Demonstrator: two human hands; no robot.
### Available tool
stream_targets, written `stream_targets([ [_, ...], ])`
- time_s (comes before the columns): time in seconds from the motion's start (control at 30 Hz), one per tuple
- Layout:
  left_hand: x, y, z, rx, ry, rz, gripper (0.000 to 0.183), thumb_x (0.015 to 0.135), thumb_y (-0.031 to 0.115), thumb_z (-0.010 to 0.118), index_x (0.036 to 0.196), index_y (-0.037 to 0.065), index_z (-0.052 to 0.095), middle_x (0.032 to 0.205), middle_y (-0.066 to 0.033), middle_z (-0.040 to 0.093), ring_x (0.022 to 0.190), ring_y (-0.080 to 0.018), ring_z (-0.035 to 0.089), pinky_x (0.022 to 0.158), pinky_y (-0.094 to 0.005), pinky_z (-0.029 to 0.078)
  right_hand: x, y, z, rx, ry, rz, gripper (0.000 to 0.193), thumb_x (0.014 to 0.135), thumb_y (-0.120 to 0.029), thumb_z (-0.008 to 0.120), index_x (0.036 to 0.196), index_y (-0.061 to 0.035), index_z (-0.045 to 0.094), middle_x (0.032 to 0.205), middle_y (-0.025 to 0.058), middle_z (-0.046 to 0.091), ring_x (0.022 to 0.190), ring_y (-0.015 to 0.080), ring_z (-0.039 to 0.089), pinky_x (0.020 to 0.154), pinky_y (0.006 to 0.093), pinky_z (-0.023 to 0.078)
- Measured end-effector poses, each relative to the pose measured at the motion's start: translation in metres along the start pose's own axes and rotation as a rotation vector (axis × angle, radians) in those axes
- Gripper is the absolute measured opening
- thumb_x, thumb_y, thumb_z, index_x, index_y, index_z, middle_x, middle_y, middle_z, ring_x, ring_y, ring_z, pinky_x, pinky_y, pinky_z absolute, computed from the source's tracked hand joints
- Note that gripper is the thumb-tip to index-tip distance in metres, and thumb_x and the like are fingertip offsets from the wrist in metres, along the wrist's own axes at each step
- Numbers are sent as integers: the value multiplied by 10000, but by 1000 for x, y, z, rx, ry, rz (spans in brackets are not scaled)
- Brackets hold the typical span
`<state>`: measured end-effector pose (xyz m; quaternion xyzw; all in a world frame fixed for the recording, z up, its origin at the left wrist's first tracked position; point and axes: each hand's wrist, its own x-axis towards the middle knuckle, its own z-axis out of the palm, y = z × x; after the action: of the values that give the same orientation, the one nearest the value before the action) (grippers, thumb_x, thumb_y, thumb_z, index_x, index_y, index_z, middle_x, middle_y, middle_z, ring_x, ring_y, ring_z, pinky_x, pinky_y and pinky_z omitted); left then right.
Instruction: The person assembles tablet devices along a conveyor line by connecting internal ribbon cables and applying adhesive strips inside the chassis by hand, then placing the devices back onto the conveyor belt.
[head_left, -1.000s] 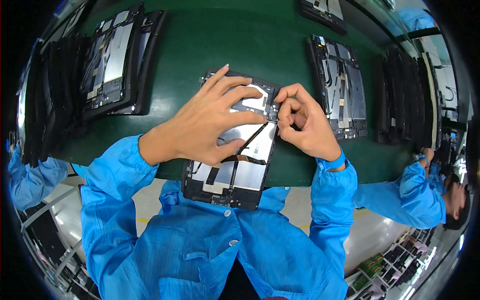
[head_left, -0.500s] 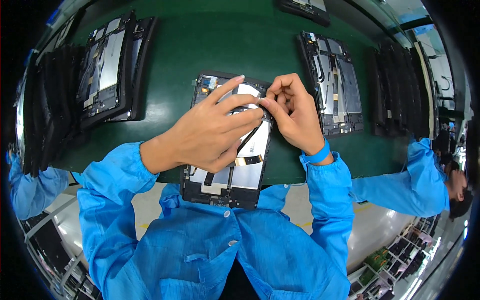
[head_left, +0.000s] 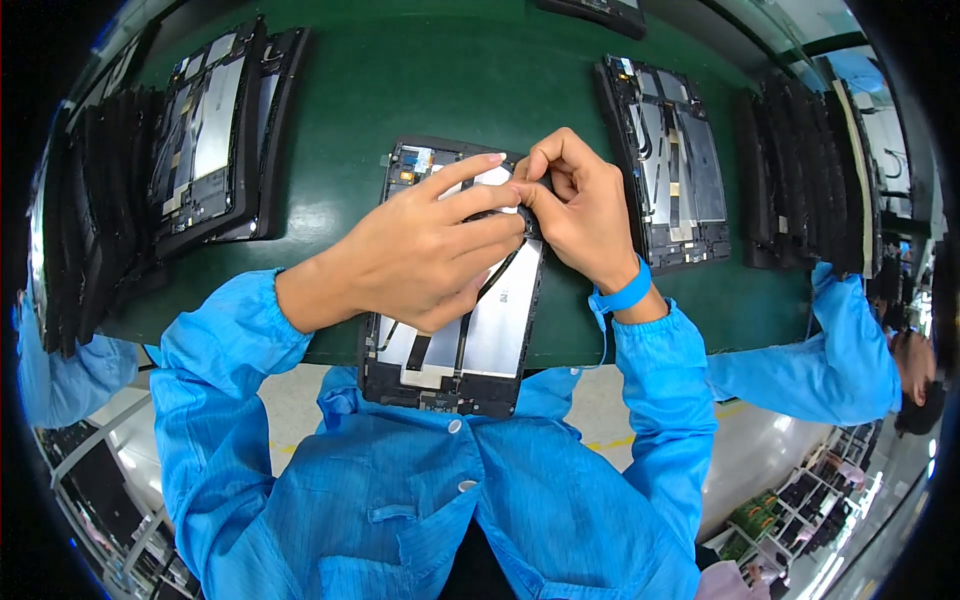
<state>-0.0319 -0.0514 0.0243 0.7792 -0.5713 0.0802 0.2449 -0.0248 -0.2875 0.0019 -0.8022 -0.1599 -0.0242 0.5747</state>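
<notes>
An opened tablet with a black frame and silver inner plate lies before me, its near end at the table's front edge. My left hand rests over its middle with long fingers stretched out and slightly spread, covering much of the inside. At the tablet's upper right corner, my right hand is closed in a pinch, its thumb and fingertip meeting my left fingertips. Whatever lies in that pinch is too small to make out. A blue wristband with a thin cord circles my right wrist.
More opened tablets lie on the green table: a leaning pair at left, one tablet at right, another at the far edge. Dark stacks stand at both sides. A co-worker's blue sleeve is at right.
My right hand has shifted slightly left and up, its pinch nearer my left fingertips. A gold-and-black ribbon cable that showed below my left hand is out of sight now.
</notes>
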Motion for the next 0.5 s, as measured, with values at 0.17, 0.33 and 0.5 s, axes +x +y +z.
stream_targets([
  [0.17, 2, 0, 2, -35, 49, -21, 457, 749, 121, 741, 1189, 1, 771, 1273, -116, 742, 1308, -326, 656, 1285, -636, 413, 0, 7, 0, 42, 19, -8, 213, 904, 8, 849, 943, -12, 641, 787, 25, 707, 586, 30, 405, 514, 285, 319],
  [0.33, 6, -1, 4, -85, 63, -42, 457, 741, 117, 749, 1185, 11, 770, 1257, -105, 747, 1276, -322, 667, 1274, -636, 423, 1, 4, -8, 50, 5, 6, 221, 902, -15, 863, 943, -10, 646, 750, 16, 696, 587, 33, 403, 514, 291, 318],
  [0.5, 3, 0, 0, -114, 61, -73, 454, 736, 123, 757, 1174, 3, 768, 1239, -112, 751, 1226, -322, 680, 1266, -645, 430, -1, -40, -27, -140, -105, 171, 435, 929, 31, 787, 1339, -26, 653, 1153, 89, 716, 610, 53, 490, 545, 287, 377],
])
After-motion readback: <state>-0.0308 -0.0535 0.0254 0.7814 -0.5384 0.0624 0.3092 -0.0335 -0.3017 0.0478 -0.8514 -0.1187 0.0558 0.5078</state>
